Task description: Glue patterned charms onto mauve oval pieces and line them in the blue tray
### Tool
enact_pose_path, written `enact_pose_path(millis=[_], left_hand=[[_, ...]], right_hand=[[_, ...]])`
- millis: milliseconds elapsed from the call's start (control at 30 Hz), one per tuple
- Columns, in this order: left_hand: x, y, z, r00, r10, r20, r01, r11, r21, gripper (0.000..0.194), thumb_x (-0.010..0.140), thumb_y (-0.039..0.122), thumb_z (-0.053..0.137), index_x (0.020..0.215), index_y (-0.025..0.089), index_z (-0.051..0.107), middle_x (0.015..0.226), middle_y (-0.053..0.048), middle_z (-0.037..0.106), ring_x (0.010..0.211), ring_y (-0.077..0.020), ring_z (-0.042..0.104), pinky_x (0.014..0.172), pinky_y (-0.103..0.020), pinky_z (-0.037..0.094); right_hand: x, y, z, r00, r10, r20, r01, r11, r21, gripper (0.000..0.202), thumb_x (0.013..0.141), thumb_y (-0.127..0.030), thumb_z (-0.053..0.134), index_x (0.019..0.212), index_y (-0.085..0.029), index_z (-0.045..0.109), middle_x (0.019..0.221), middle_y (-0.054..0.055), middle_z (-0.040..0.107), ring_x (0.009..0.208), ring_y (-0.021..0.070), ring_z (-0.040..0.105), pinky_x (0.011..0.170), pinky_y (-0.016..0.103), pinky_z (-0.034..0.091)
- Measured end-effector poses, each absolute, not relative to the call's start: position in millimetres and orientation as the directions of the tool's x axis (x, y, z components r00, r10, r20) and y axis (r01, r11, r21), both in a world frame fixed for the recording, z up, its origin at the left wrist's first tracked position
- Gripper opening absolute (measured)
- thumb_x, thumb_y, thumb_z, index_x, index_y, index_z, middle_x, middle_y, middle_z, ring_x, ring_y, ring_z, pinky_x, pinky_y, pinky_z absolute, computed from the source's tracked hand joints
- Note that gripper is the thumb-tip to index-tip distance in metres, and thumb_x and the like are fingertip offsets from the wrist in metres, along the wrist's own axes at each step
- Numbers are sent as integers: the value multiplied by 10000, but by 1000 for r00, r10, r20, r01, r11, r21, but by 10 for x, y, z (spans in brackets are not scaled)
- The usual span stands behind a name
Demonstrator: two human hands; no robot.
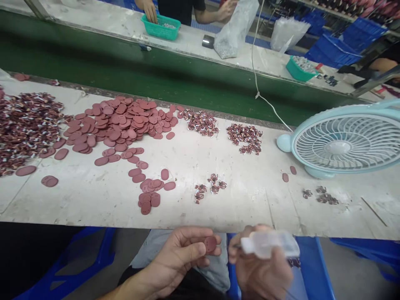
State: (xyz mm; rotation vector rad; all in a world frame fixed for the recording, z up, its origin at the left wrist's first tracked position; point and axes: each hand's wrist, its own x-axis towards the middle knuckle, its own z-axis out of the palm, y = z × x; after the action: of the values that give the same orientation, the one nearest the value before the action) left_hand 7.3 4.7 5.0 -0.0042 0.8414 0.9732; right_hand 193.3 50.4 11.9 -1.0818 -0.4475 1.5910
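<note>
Between the thumb and fingers of my left hand (184, 254) is a small reddish-brown oval disc (210, 244) with tiny holes, held just in front of the table edge. My right hand (262, 266), slightly blurred, grips a translucent white squeeze bottle (271, 243) lying sideways, its nozzle toward the disc but apart from it. On the table ahead, a large pile of similar oval discs (125, 118) spreads toward me, with a smaller group of discs (151, 191) nearer. Small dark-brown pieces (214, 185) lie to the right of that group; their kind is too small to tell.
A big heap of small brown pieces (28, 125) fills the table's left. Two smaller heaps lie near the back edge. A light-blue fan (340, 141) stands at right, its white cord crossing a green belt (187, 79). Beyond, a co-worker's hand (150, 11) reaches into a green basket (161, 28).
</note>
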Motion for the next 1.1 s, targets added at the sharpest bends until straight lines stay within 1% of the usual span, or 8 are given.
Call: enact_pose_path(millis=[167, 300, 400, 500, 600, 700, 967, 1100], left_hand=[[0, 36, 45, 267, 746, -610, -741, 564, 364, 291, 724, 324, 918, 981, 215, 837, 1081, -112, 842, 937, -205, 795, 706, -192, 581], [-87, 11, 31, 253, 749, -613, -746, 554, 369, 268, 770, 297, 883, 1020, 220, 826, 1140, -103, 833, 967, -199, 792, 734, -196, 579], [-145, 12, 43, 254, 754, -606, -743, 553, 378, 256, 796, 306, 864, 1037, 233, 821, 1162, -84, 829, 991, -192, 786, 755, -201, 575], [-179, 29, 77, 249, 758, -603, -745, 548, 381, 261, 793, 313, 867, 1037, 231, 821, 1152, -78, 832, 990, -191, 784, 760, -207, 574], [-195, 34, 104, 250, 766, -593, -750, 540, 381, 275, 779, 323, 879, 1028, 220, 821, 1133, -83, 836, 981, -190, 786, 748, -202, 574], [-209, 22, 108, 240, 763, -600, -749, 539, 385, 293, 766, 331, 890, 1025, 214, 819, 1126, -89, 837, 977, -191, 787, 737, -201, 573], [-210, 32, 91, 213, 755, -620, -747, 535, 395, 307, 759, 331, 894, 1022, 195, 815, 1133, -96, 834, 971, -195, 783, 741, -213, 571], [-161, 61, 90, 216, 770, -600, -735, 533, 419, 283, 758, 316, 891, 1017, 222, 825, 1152, -77, 832, 1005, -212, 775, 767, -227, 563]], right_hand=[[2040, 896, 130, -111, 785, -610, -767, -458, -450, 290, 965, -421, 534, 1036, -198, 706, 665, -53, 464, 490, 61, 496, 357, 64, 424], [2040, 891, 101, -40, 830, -556, -657, -441, -611, 512, 967, -627, 382, 1063, -258, 722, 713, -23, 426, 535, 120, 503, 301, 140, 401], [1930, 772, 77, -30, 898, -438, -433, -407, -804, 600, 912, -731, 370, 1106, -285, 720, 769, 16, 520, 607, 171, 563, 258, 215, 360], [1789, 802, 26, -43, 990, -135, 105, -130, -986, 312, 941, -480, 568, 1154, -288, 688, 902, 41, 658, 759, 198, 676, 405, 246, 515], [1695, 1062, -32, -256, 956, 145, 588, 273, -761, 361, 952, -188, 523, 1278, -269, 655, 1289, 115, 672, 1201, 282, 648, 945, 478, 622], [1693, 1368, -85, -390, 910, 142, 644, 380, -664, 454, 910, -94, 477, 1271, -268, 692, 1365, 110, 675, 1273, 315, 605, 1134, 608, 488], [1889, 1436, 24, -362, 929, 77, 692, 324, -645, 231, 910, -233, 580, 1088, -214, 727, 988, 85, 686, 810, 236, 692, 797, 468, 645], [1894, 1118, 317, -325, 946, 13, 573, 208, -793, 135, 928, -278, 622, 988, -260, 741, 960, 56, 738, 847, 207, 747, 735, 335, 660]])
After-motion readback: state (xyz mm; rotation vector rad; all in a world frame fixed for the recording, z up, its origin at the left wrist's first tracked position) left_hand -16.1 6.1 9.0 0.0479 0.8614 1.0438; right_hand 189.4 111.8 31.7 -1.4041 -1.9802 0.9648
